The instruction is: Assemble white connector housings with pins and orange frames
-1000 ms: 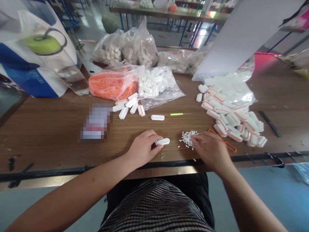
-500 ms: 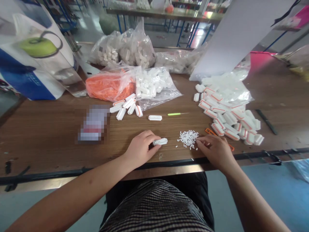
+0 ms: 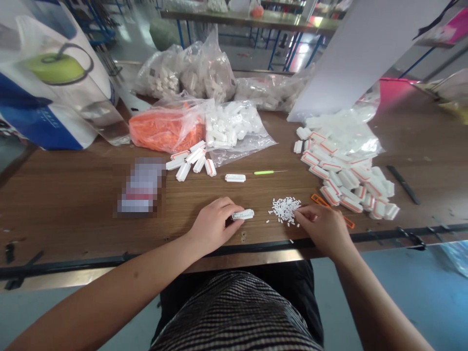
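My left hand (image 3: 216, 225) pinches a white plastic connector housing (image 3: 243, 214) by its left end, just above the table. Rows of small holes face up on the housing. At the right edge of a heap of tiny white plugs (image 3: 284, 208) is my right hand (image 3: 323, 225), thumb and forefinger pressed together. Whatever may be between those fingertips is too small to make out. Beyond my left hand lies another white housing (image 3: 235, 178), and to its right a thin pick with a lime-green handle (image 3: 263, 172). Orange frames (image 3: 321, 200) lie partly behind my right hand.
White housings with orange edging (image 3: 347, 183) are piled on the right, by a dark strip (image 3: 403, 184). Farther back are a bag of orange parts (image 3: 166, 130) and a bag of white housings (image 3: 234, 124). A blurred-out flat object (image 3: 142, 187) lies on the left.
My right hand has shifted slightly left to the edge of the plug heap, its fingertips now closer together. My left hand and the housing stay in place.
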`<action>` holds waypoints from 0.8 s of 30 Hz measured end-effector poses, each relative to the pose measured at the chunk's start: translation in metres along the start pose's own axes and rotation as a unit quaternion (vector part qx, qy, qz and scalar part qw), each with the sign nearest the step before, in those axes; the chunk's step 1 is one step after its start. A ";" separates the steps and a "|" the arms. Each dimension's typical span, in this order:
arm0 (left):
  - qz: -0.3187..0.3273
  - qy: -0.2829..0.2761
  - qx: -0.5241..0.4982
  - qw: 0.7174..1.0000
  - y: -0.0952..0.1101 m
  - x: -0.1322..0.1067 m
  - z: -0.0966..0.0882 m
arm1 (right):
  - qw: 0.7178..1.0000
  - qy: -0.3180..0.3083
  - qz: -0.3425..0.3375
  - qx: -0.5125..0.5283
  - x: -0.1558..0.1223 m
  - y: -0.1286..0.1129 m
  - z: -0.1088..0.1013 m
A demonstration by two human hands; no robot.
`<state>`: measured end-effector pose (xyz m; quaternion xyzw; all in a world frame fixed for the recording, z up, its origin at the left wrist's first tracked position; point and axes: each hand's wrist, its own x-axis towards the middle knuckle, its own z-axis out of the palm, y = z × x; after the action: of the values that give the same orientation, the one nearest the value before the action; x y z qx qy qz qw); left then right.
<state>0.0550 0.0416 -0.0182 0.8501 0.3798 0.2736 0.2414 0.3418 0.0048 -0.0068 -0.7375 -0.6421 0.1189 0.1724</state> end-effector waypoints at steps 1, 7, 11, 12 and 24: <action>-0.001 0.000 -0.001 1.000 0.000 0.000 0.000 | 0.999 -0.002 0.020 0.029 0.001 0.001 0.000; -0.010 -0.008 -0.005 1.000 0.001 0.000 0.000 | 0.981 0.021 0.049 0.187 -0.002 -0.012 0.001; -0.023 -0.011 -0.001 1.000 0.003 -0.001 0.000 | 0.977 -0.024 -0.087 0.192 -0.001 -0.049 0.004; -0.023 -0.012 -0.002 1.000 0.003 -0.001 0.000 | 0.975 -0.035 -0.116 0.185 0.000 -0.058 0.006; -0.026 -0.018 -0.017 0.999 0.003 -0.001 0.000 | 0.965 -0.036 -0.244 0.086 0.010 -0.084 0.023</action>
<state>0.0554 0.0389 -0.0166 0.8404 0.3926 0.2583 0.2699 0.2586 0.0270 0.0071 -0.5365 -0.7955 0.1548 0.2353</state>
